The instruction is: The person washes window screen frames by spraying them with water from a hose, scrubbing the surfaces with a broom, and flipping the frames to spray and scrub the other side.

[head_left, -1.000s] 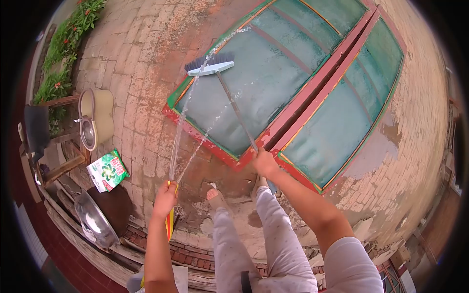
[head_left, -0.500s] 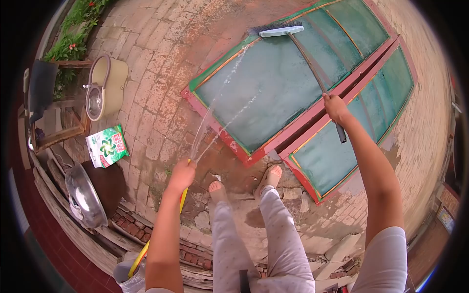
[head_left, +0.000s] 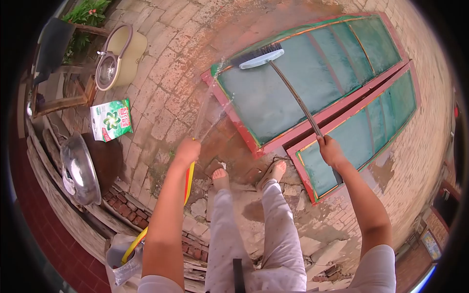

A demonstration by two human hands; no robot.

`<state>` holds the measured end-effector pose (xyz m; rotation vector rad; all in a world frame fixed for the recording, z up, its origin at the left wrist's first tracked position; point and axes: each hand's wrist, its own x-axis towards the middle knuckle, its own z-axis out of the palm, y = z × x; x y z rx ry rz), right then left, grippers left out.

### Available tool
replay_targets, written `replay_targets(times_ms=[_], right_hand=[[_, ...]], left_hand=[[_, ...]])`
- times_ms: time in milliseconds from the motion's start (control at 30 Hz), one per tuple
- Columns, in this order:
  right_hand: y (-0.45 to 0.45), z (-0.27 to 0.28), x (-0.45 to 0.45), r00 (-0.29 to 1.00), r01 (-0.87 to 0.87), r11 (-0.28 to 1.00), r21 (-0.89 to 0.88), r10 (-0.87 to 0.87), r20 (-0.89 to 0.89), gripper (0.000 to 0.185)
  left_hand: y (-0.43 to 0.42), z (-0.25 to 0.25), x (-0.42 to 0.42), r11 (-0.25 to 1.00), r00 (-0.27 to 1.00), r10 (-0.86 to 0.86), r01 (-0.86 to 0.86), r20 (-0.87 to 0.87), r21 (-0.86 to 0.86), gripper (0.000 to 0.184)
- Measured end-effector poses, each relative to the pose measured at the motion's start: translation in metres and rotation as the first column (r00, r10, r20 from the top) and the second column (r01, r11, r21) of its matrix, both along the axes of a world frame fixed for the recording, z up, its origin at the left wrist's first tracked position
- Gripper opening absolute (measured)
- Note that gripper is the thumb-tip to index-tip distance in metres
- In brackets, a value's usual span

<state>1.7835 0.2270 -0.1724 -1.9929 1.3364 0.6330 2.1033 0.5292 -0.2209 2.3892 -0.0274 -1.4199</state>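
Note:
My left hand (head_left: pixel 187 151) is closed round the end of a yellow hose (head_left: pixel 189 179) with a red stripe. Two thin jets of water leave it toward the near left corner of a framed glass panel (head_left: pixel 273 102). My right hand (head_left: pixel 330 150) grips the long handle (head_left: pixel 296 97) of a push broom. The light-blue broom head (head_left: pixel 262 58), with dark bristles, rests at the panel's far left part. A second, narrower glass panel (head_left: pixel 359 132) in a red and green frame lies alongside, nearer my right arm. Both panes look wet.
At the left stand a beige tub (head_left: pixel 133 53), a green and white detergent bag (head_left: pixel 111 120), a metal basin (head_left: pixel 82 168) and a wooden frame (head_left: pixel 61 104). A grey bucket (head_left: pixel 116 256) sits at lower left. Wet brick paving (head_left: pixel 166 93) surrounds my feet.
The broom head has moved left across the panel toward its left edge, and my right hand has come down and slightly left. Water now lands near the panel's left corner. The view has shifted.

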Motion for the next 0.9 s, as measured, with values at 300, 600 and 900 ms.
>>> replay_targets(times_ms=[300, 600, 900], right_hand=[[0.094, -0.026, 0.047, 1.000, 0.012, 0.999, 0.042, -0.012, -0.001, 0.045], [0.110, 0.007, 0.068, 0.998, 0.056, 0.990, 0.132, -0.052, -0.033, 0.048], [0.190, 0.018, 0.069, 0.999, -0.051, 0.999, 0.004, 0.051, -0.016, 0.046]], left_hand=[[0.021, -0.002, 0.009, 0.996, 0.993, 0.068, -0.073, -0.096, -0.051, 0.025], [0.041, 0.002, 0.018, 0.991, 0.992, -0.024, 0.007, -0.120, -0.136, 0.026], [0.061, -0.008, 0.022, 0.993, 0.991, 0.027, -0.042, -0.135, -0.114, 0.028]])
